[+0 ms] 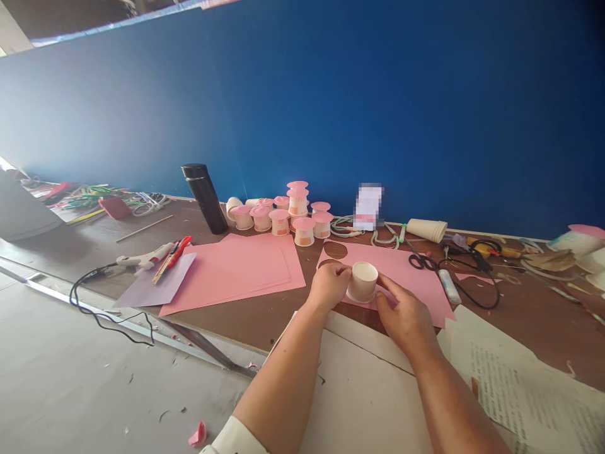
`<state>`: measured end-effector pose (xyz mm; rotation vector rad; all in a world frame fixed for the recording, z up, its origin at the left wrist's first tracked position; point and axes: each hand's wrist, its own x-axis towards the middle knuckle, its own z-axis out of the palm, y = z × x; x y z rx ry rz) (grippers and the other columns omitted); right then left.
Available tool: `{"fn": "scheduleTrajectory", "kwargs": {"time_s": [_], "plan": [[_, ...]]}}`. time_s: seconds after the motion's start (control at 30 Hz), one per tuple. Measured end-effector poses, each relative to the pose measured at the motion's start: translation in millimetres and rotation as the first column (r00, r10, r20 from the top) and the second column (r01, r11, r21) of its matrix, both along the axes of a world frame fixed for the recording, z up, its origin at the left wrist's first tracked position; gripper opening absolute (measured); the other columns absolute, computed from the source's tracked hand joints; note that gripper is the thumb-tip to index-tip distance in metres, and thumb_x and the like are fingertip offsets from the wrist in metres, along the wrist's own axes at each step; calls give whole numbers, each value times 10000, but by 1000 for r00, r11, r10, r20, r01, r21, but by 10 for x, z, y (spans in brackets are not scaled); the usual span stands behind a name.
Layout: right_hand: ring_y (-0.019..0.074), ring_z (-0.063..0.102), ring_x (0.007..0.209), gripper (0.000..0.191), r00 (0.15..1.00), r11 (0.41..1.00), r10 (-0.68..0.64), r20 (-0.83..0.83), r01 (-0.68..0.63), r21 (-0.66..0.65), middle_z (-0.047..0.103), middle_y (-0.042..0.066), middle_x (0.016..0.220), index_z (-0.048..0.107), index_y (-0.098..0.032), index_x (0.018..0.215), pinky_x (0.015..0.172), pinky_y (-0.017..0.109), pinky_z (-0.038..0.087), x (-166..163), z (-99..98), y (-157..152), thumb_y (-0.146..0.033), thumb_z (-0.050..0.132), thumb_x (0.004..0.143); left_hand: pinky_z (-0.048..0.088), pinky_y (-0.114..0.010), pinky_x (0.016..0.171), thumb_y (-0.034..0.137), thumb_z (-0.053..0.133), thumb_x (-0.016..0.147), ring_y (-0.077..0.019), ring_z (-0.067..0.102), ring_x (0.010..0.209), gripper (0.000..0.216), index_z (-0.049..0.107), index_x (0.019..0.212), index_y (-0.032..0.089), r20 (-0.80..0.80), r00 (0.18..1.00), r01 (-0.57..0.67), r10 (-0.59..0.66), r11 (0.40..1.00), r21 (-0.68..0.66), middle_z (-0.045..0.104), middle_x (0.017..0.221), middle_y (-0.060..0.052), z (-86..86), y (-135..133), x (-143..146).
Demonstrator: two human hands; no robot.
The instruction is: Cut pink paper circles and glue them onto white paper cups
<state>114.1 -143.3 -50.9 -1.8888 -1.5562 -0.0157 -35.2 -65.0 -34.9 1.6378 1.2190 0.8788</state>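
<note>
A short white paper cup, turned upside down, stands between my hands near the front edge of the pink sheet. My left hand pinches the cup's left side, its fingers and thumb drawn together. From the right, my right hand grips the cup with its thumb low and its fingers along the side. A round hole shows in the pink sheet behind my left hand. Farther back, several white cups with pink round tops are grouped, some of them stacked.
To the left lie more pink sheets, a glue gun and a red utility knife. A black bottle stands behind. Scissors, stacked paper cups, cables and printed pages lie right. A blue partition closes the back.
</note>
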Motion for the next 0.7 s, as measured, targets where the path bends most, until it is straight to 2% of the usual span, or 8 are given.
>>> {"fn": "scheduleTrajectory", "kwargs": {"time_s": [0.3, 0.53, 0.7], "plan": [[267, 710, 967, 453, 1000, 1000, 1, 9, -1, 17, 761, 55, 1075, 677, -241, 1259, 854, 362, 550, 7, -5, -2, -228, 506, 840, 465, -283, 847, 276, 518, 828, -187, 618, 877, 227, 715, 760, 189, 0, 1000, 10, -10, 1000, 26, 702, 941, -37, -25, 11, -5], [276, 722, 863, 473, 999, 999, -22, 34, 23, -25, 773, 61, 991, 677, -244, 1266, 764, 371, 568, -3, 14, 0, -233, 500, 827, 468, -279, 850, 264, 521, 819, -189, 625, 885, 224, 729, 781, 192, 2, 1000, 11, -11, 1000, 24, 712, 925, -34, -24, 17, 0], [274, 718, 930, 488, 1000, 999, -25, 18, 26, -37, 766, 63, 1038, 666, -238, 1283, 793, 351, 561, -16, 38, -5, -230, 501, 824, 468, -285, 864, 267, 526, 822, -193, 631, 890, 228, 744, 831, 199, -7, 1000, 11, -11, 1000, 23, 717, 940, -41, -36, 25, 4]]}}
